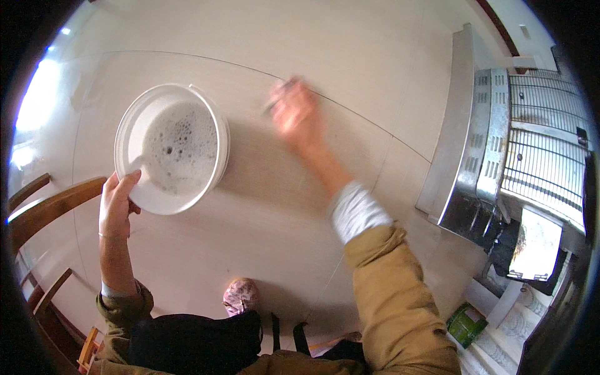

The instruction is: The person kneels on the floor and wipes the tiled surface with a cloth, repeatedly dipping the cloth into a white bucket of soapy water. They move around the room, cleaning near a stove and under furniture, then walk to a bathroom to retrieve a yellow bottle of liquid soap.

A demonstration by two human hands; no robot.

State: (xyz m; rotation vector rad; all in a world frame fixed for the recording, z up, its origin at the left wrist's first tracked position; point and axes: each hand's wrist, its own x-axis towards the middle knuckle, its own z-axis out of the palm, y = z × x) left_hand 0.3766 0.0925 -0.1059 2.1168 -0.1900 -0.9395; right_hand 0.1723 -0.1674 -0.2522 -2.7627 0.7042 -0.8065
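Note:
My left hand (pixel 117 199) grips the near left rim of a white plastic bucket (pixel 213 171), with the thumb over the edge. Foamy liquid (pixel 180 140) covered in bubbles lies inside the bucket. Whether its base rests on the floor cannot be told. To the right of the bucket, my right hand (pixel 297 112) is out over the pale tiled floor (pixel 290 234), blurred by motion. Its fingers look curled, and a dark blurred shape shows at the fingertips. What that shape is, and whether the hand holds it, is unclear.
Wooden chairs (pixel 58 201) stand along the left side. At the right is a metal unit (pixel 483 140) with wire grates (pixel 543 164) and a projecting steel edge. Below it sits a green container (pixel 466 325). A patterned pink shoe (pixel 241 296) shows near my body.

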